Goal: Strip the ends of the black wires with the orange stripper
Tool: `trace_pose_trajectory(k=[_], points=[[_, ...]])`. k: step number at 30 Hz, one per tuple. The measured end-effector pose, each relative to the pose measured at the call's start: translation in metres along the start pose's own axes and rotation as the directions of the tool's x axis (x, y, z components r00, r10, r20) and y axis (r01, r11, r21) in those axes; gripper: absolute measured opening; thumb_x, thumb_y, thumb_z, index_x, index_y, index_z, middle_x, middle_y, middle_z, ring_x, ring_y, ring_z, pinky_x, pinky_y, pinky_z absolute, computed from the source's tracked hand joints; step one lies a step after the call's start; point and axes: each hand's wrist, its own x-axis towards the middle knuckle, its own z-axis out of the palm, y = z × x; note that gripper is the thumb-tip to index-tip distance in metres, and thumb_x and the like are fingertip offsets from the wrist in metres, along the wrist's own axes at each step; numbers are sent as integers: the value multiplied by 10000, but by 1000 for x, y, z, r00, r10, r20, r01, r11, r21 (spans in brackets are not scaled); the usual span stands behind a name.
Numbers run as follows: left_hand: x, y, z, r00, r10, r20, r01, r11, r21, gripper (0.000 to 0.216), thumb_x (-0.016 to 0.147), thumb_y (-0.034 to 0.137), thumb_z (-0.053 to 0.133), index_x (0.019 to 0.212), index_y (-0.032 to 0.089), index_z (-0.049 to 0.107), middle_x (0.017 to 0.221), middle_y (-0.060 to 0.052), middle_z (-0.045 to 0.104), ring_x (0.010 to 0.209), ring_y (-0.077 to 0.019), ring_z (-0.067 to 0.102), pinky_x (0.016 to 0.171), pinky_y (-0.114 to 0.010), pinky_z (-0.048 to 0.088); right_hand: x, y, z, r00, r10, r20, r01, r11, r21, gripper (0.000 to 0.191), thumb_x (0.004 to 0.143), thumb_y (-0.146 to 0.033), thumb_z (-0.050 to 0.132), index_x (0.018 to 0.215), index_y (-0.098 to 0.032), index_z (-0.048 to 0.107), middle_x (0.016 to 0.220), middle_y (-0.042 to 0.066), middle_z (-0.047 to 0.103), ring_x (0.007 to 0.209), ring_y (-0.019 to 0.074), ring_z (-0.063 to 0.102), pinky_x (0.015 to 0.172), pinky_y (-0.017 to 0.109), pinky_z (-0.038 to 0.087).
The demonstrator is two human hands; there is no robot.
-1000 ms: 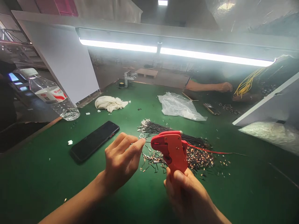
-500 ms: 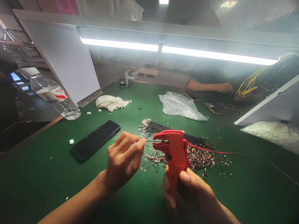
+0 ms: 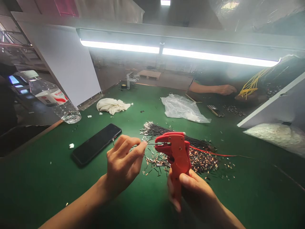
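My right hand (image 3: 190, 187) is wrapped round the handle of a red and orange wire stripper (image 3: 177, 149), held upright with its jaws pointing left. Between thumb and forefinger, my left hand (image 3: 126, 159) pinches a thin black wire (image 3: 150, 144). The wire's right end reaches the stripper's jaws; how far in it goes I cannot tell. Behind the tool lies a bundle of black wires (image 3: 159, 129) with metal tips at the left end. A heap of short wire scraps (image 3: 202, 161) with copper-coloured bits spreads under and beside the stripper.
A black phone (image 3: 96, 144) lies left of my left hand. Farther back are a white cloth (image 3: 112, 106), a clear plastic bag (image 3: 182, 108) and a leaning water bottle (image 3: 53, 98). Another person's arm (image 3: 212, 88) and yellow wires (image 3: 249, 90) show at the far right.
Both hands and the wire stripper keep nearly the same pose. The whole view has shifted slightly; a metal tip now shows left of my left hand. The other person's hand has moved little.
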Motion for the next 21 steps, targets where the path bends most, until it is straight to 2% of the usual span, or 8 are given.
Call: trace_pose_trajectory(k=[9, 16, 21], points=[[0, 1, -1, 1000, 21, 2, -21, 999, 34, 270, 755, -32, 664, 940, 164, 658, 814, -44, 652, 753, -151, 509, 658, -278, 468, -2, 1, 1, 1000, 8, -27, -7, 999, 48, 397, 826, -523, 620, 791, -130, 583, 519, 6, 577, 473, 121, 498, 509, 245, 380], [0, 0, -1, 999, 46, 0, -46, 998, 33, 293, 749, -38, 661, 962, 162, 662, 822, -49, 650, 759, -156, 506, 654, -283, 469, -3, -3, 7, 997, 46, -66, -37, 990, 134, 412, 810, -531, 659, 699, -147, 561, 523, -19, 557, 433, 83, 472, 454, 203, 379], [-1, 0, -1, 999, 48, 8, -48, 998, 33, 301, 744, -51, 652, 959, 160, 666, 823, -50, 648, 764, -158, 504, 656, -284, 466, -3, -4, 10, 998, 53, -43, -46, 986, 159, 416, 796, -526, 685, 694, -146, 552, 499, -29, 537, 420, 73, 458, 439, 189, 368]])
